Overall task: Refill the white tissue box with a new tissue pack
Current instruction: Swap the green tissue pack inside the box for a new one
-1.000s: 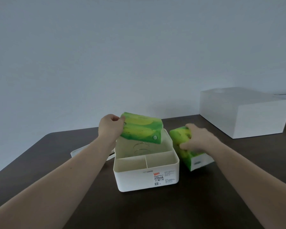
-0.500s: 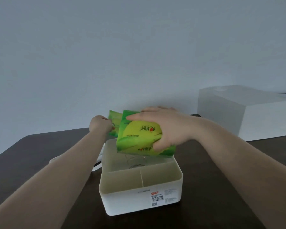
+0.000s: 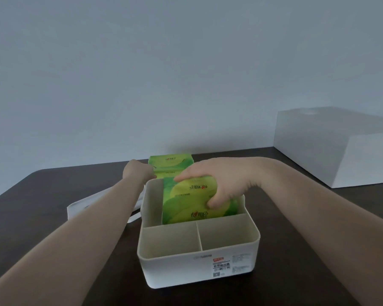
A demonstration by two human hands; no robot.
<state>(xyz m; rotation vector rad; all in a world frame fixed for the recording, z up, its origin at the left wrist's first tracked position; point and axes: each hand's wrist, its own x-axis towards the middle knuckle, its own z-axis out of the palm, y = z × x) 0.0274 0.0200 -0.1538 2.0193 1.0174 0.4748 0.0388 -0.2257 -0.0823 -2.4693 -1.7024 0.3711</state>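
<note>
The white tissue box stands open on the dark table, with two small front compartments and a large rear one. My right hand grips a green tissue pack from above; the pack stands tilted inside the rear compartment, its lower part hidden by the divider. Behind the box, my left hand holds a second green tissue pack by its left end, just past the box's far rim.
The box's white lid lies on the table to the left, partly under my left forearm. A large white box sits at the back right. A grey wall stands behind the dark table.
My right hand lowered its green pack from above the box down into the rear compartment. My left hand moved the other pack back behind the box. The view came closer to the box.
</note>
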